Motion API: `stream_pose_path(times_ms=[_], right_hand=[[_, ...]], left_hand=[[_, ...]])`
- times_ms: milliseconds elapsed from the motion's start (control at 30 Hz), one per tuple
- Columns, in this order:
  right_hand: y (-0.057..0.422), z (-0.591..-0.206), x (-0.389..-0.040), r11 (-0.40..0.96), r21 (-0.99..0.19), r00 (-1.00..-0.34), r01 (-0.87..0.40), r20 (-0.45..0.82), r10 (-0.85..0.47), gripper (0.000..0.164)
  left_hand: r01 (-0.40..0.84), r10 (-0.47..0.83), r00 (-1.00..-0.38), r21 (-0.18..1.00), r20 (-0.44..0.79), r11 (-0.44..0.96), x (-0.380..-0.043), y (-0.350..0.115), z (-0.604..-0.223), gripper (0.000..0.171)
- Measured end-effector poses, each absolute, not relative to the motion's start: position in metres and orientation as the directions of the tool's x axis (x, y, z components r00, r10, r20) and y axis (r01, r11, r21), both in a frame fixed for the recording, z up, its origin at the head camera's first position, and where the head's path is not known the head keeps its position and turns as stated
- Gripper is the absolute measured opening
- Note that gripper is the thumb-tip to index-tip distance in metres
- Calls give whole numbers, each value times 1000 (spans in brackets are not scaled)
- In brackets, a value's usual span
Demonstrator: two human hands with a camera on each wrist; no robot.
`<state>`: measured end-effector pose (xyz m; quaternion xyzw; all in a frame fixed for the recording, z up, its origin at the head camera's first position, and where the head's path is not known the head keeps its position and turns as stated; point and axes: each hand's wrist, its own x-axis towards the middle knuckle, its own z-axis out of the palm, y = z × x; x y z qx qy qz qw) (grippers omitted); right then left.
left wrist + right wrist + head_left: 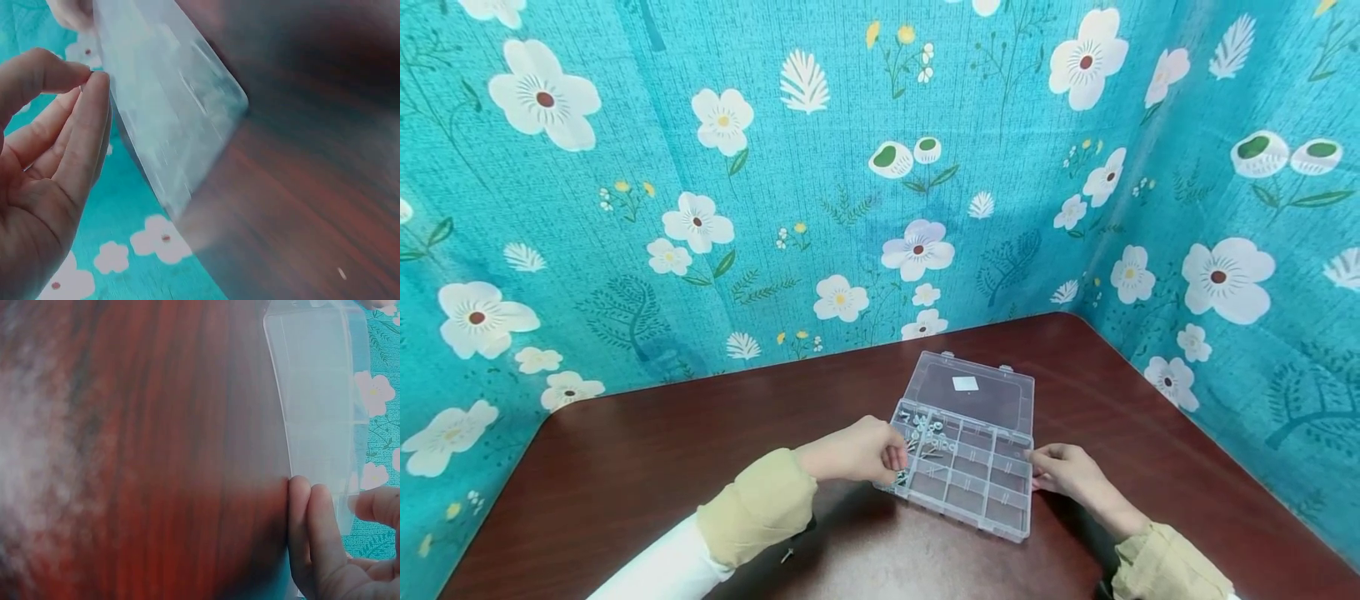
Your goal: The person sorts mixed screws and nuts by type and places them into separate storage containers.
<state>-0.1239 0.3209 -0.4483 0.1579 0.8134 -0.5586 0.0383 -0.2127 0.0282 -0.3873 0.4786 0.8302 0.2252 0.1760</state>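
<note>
A clear plastic compartment box [970,500] lies on the table, its lid [940,375] laid back. Screws and other small hardware [917,437] fill its left compartments. Over the near left compartment, my left hand [868,450] has thumb and index fingertips together. In the left wrist view that hand [56,144] pinches a tiny metal piece [82,88], mostly hidden; I cannot tell its kind. My right hand [1067,475] holds the box's right edge; in the right wrist view, its fingers [319,519] lie along the side wall with the thumb opposite.
One loose screw [787,555] lies on the dark red wooden table [700,433] near the left forearm. A white label [965,383] is on the lid. Flowered turquoise cloth [820,208] hangs behind the table and along its right side.
</note>
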Motion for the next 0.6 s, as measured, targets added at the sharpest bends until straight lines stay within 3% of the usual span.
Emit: stream_pose_path(times_ms=[367, 600], right_hand=[[317, -450, -125, 301, -903, -943, 308, -249, 219, 36], [319, -449, -125, 299, -905, -944, 303, -242, 223, 36]], left_hand=[[618, 813, -579, 617, -62, 488, -208, 58, -401, 8], [623, 812, -579, 605, -68, 495, -209, 55, -399, 7]])
